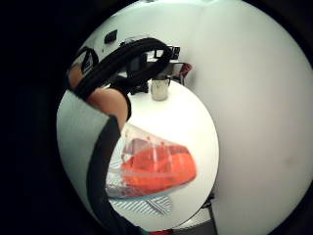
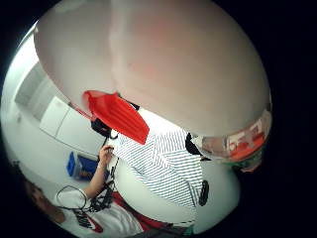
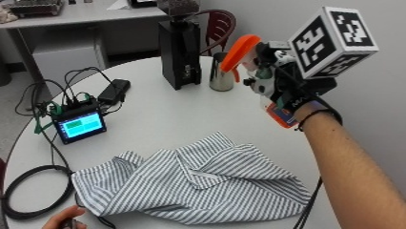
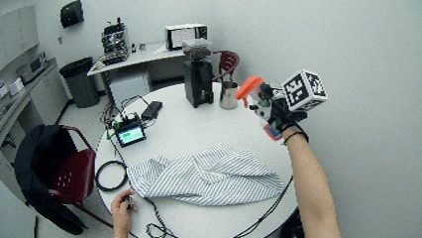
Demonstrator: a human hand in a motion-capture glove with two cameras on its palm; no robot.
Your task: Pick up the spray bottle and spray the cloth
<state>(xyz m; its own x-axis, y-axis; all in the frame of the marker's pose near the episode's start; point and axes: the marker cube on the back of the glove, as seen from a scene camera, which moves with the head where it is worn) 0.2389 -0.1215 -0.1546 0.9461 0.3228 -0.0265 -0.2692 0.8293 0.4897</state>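
Orange liquid in the spray bottle [image 1: 159,166], which the right hand [image 3: 289,93] grips, shows only in palm views.

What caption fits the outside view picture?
A gloved hand holds an orange-topped spray bottle above the table, beyond a striped cloth.

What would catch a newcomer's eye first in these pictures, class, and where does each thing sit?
The clear spray bottle with an orange trigger head, held up in the black-gloved right hand above the round white table's far edge. Below it, a crumpled grey-and-white striped cloth is spread over the near side of the table. A tall black grinder and a steel jug stand behind.
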